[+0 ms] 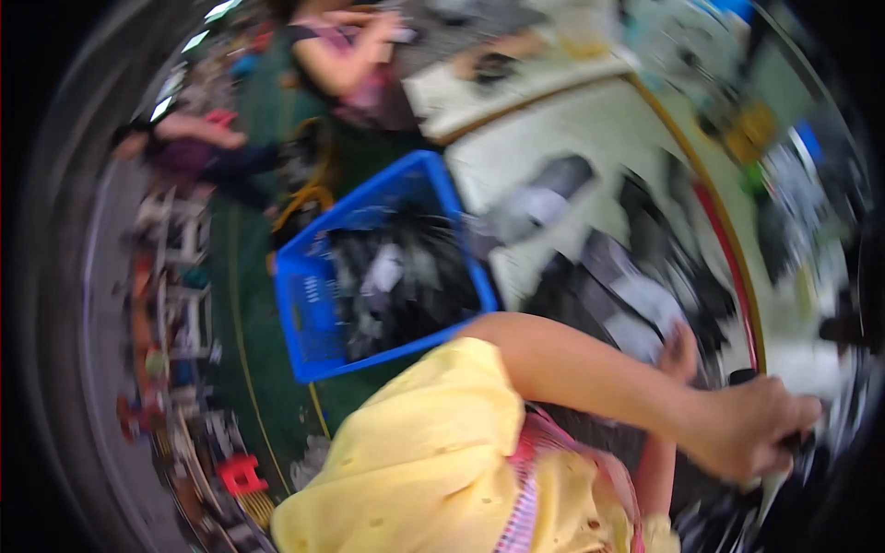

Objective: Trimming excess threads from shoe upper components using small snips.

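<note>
One wide pale work table (590, 120) curves across the upper right of the blurred view, strewn with dark and grey fabric pieces (636, 286) that spread down toward the person's arms. To its left a blue plastic crate (309, 313) stands on the green floor (249, 369), heaped with more dark and pale fabric scraps. The person's yellow sleeve (424, 442) fills the lower middle, and a bare forearm runs from it to the right. At the end of that arm one hand (751, 429) is clenched around a dark handle (742, 376), just beside a white object too blurred to name. The other hand (680, 355) rests on the fabric pieces just to the left, near the first; whether it grips the cloth cannot be told. Which hand is left and which is right cannot be told either. Other people stand beyond the crate at the top left.
</note>
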Tool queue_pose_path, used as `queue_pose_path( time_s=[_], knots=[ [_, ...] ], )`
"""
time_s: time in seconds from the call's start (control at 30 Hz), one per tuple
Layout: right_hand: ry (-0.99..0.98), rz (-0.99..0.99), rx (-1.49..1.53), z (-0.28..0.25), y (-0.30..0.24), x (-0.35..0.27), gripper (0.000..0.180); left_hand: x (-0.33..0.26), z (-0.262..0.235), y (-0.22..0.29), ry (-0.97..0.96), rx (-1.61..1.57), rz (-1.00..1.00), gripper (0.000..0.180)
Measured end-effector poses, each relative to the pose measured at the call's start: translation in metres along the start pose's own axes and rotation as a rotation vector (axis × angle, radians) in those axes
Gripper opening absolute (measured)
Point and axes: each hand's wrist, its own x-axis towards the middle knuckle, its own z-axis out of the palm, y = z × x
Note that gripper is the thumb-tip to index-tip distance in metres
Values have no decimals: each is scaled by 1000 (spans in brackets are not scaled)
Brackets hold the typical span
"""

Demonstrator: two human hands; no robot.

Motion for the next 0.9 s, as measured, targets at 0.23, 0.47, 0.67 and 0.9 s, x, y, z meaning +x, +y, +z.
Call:
queue_pose_path(
  time_s=[0.23,0.47,0.67,0.9],
  knots=[
    [151,621,495,-18,-17,19,7,-43,-35,-32,194,-82,-323,19],
    [494,567,269,-140,40,-55,8,-172,-153,-101,706,411,-576,18],
    [558,327,105,-139,-41,-34,5,-171,-165,-109,377,1390,-242,46],
    [-240,-43,105,-106,-135,-1,16,-107,-69,-70,-170,395,-359,38]
  ],
)
